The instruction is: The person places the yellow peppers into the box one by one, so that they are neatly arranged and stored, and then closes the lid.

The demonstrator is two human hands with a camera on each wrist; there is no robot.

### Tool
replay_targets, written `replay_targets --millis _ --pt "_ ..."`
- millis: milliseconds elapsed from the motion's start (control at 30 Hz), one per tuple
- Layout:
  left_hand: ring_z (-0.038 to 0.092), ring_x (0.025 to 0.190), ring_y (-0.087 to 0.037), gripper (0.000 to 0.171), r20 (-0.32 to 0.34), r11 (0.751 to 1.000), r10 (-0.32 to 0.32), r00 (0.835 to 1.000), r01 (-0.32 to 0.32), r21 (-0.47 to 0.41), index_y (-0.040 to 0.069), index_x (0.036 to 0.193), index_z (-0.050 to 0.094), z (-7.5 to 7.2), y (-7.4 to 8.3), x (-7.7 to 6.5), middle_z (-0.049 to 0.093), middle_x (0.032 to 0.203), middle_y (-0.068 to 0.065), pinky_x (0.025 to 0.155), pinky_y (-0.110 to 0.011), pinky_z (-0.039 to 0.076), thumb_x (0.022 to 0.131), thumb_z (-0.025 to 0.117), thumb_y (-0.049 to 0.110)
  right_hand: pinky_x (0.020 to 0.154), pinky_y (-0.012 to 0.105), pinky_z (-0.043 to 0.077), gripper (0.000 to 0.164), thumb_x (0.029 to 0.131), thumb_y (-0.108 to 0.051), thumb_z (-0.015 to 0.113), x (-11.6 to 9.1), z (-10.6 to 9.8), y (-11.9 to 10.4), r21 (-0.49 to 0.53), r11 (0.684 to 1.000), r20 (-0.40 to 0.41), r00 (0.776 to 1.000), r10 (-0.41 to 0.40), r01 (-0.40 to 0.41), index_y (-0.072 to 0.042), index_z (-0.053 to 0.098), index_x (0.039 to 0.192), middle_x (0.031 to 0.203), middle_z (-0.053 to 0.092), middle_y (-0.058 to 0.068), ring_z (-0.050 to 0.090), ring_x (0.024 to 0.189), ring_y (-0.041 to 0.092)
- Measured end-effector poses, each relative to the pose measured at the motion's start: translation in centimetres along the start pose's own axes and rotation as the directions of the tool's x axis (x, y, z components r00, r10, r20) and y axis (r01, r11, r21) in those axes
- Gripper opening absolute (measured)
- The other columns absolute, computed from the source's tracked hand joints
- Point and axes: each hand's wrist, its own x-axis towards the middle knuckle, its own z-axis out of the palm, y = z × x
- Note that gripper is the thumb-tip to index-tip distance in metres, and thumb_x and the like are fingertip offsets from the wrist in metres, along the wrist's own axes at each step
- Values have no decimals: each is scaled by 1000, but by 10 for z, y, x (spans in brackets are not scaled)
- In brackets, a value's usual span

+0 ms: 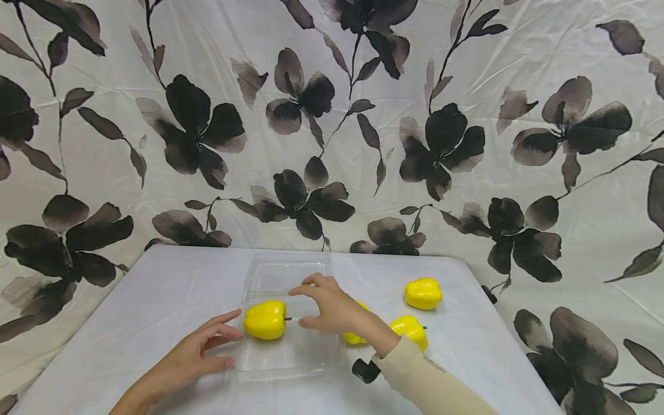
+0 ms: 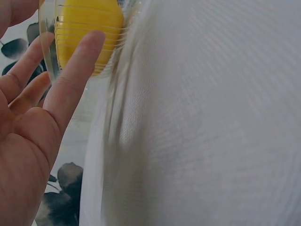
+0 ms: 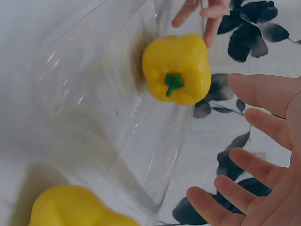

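A yellow bell pepper with a green stem lies on its side at the left of a clear plastic clamshell container. My left hand, its fingers spread and gently bent, is at the container's left wall; whether the fingertips touch the wall I cannot tell. Through that ribbed wall the pepper shows in the left wrist view. Above the container's right part hovers my right hand, thumb and fingers apart, holding nothing. It is to the right of the pepper's stem and apart from it.
More yellow peppers lie right of the container: one farther back, one near my right forearm, and one partly hidden behind my right hand. The container's lid lies opened toward the back edge of the white-covered table.
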Motion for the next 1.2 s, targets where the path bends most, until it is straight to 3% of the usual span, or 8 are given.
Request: replay_targets --millis 67,300,633,900,1133,1167,1200 --pt "48 142 -52 41 1 1000 -1 1000 1 -1 5 130 64 -1 0 0 25 173 -22 110 -31 53 96 81 20 102 39 55 55 95 -27 82 -4 -4 4 5 1000 -9 1000 10 -10 -27 63 146 148 51 3 47 131 25" --pt "48 142 -52 41 9 1000 4 1000 -4 -11 5 130 64 -2 -1 1 23 173 -21 104 -12 46 96 81 19 100 44 57 57 94 -31 82 -17 -13 19 14 998 -31 998 63 -63 -28 62 147 149 50 3 46 131 26" --pt "48 142 -53 41 6 1000 6 1000 -6 7 5 130 64 -4 -3 5 24 173 -23 112 -44 51 95 81 19 103 58 55 60 91 -38 85 -34 -22 39 56 987 -79 985 154 -150 -25 63 145 150 51 7 47 133 34" --pt "48 143 -50 42 26 1000 8 1000 -7 -24 4 131 64 -7 -4 5 23 173 -21 106 -15 48 96 81 18 101 60 55 63 88 -43 86 -44 -19 58 54 973 -120 966 229 -224 -25 64 144 146 53 6 49 128 33" --pt "50 142 -45 43 36 999 10 999 -9 -35 4 132 63 -9 -5 6 23 174 -20 105 -14 48 96 81 17 105 59 54 65 87 -46 87 -48 -15 69 77 957 -127 949 288 -280 -23 64 143 142 54 7 51 125 32" --pt "53 142 -37 43 36 999 11 999 -10 -37 4 132 63 -10 -5 6 23 174 -21 105 -14 48 96 81 17 105 59 53 65 87 -46 87 -48 -14 70 80 954 -127 947 296 -288 -22 64 143 141 54 8 52 126 33" --pt "53 142 -37 43 36 999 11 999 -10 -38 4 132 63 -10 -5 6 23 174 -21 105 -14 47 96 81 17 106 60 53 65 87 -46 87 -48 -13 71 82 951 -125 944 305 -297 -22 64 143 141 55 8 52 125 33"
